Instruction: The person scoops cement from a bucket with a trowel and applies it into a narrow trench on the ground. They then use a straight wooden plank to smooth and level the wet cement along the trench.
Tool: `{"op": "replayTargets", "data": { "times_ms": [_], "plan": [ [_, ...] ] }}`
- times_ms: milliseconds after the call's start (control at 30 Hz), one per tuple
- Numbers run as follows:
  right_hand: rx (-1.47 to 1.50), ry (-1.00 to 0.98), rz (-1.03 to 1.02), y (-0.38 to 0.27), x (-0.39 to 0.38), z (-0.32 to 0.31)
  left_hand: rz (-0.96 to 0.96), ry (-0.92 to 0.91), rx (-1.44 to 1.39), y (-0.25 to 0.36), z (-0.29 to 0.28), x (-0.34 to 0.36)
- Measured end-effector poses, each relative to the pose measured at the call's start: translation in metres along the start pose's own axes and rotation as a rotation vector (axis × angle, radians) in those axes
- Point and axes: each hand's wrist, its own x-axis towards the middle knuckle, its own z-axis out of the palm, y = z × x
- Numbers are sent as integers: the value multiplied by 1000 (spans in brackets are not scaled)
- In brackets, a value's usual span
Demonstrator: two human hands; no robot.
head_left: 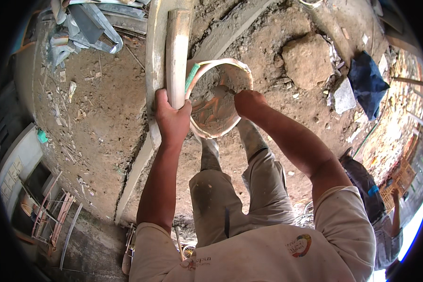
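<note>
A round bucket with a pale rim (243, 66) stands before my legs, partly filled with wet grey-brown mortar (225, 114). My right hand (249, 103) is closed at its right side, over the rim. From those fingers a small trowel (220, 91) reaches into the mortar; its handle is hidden in my fist. My left hand (172, 115) is wrapped round the lower end of a long, pale straight board (177, 51), which points away from me just left of the bucket. A green strip (191, 77) lies against the bucket's left rim.
A curved concrete ledge (155, 42) runs beside the board. Far right are a large stone (308, 61) and dark blue cloth (369, 84). Bent metal sheets (91, 28) lie far left. Another person (366, 188) is at the right. Rubble dots the dirt ground (94, 136).
</note>
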Motion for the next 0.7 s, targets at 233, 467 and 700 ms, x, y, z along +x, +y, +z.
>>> {"op": "replayTargets", "data": {
  "times_ms": [233,467,700],
  "plan": [
    [94,-162,-196,4,6,21,-23,-66,-21,-1,5,0],
    [583,-104,-469,58,-14,68,-139,-85,-86,-26,-14,-8],
    [940,3,-402,85,-65,76,-223,49,-160,-59,-35,-28]
  ]
}}
